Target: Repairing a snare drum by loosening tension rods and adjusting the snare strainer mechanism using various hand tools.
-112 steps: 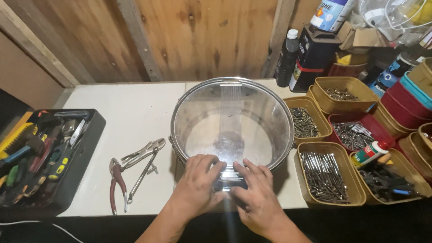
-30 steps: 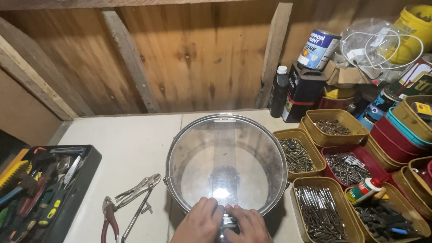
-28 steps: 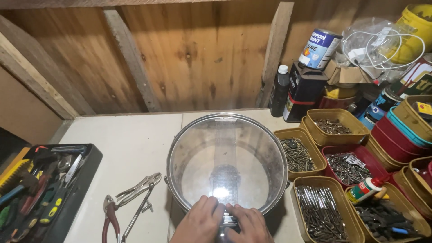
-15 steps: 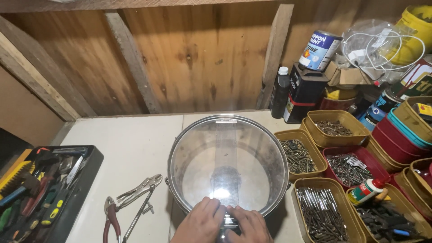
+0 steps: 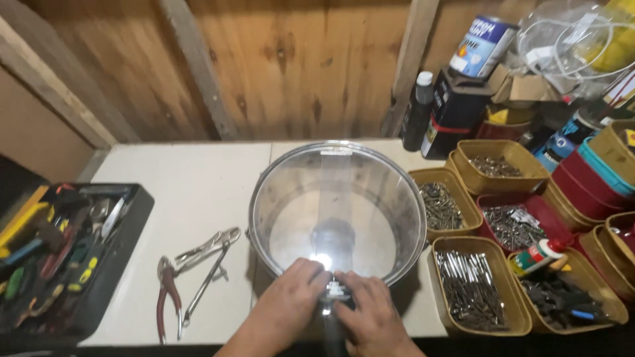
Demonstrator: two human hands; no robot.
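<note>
Steel pot (image 5: 337, 205) rim gripped by left hand (image 5: 291, 304), right hand (image 5: 370, 314); blue-white can (image 5: 481, 46) behind.

i can't make out what my left hand (image 5: 291, 305) and right hand (image 5: 369, 316) pinch at the near rim of the clear drum (image 5: 337, 210); my fingers cover the small fitting there. both forearms run off the bottom edge. the black tool tray (image 5: 99, 277) at the table's left edge is cut off, its contents a blur. the bins (image 5: 476, 281) along the right edge hold hardware too small to tell apart.
</note>
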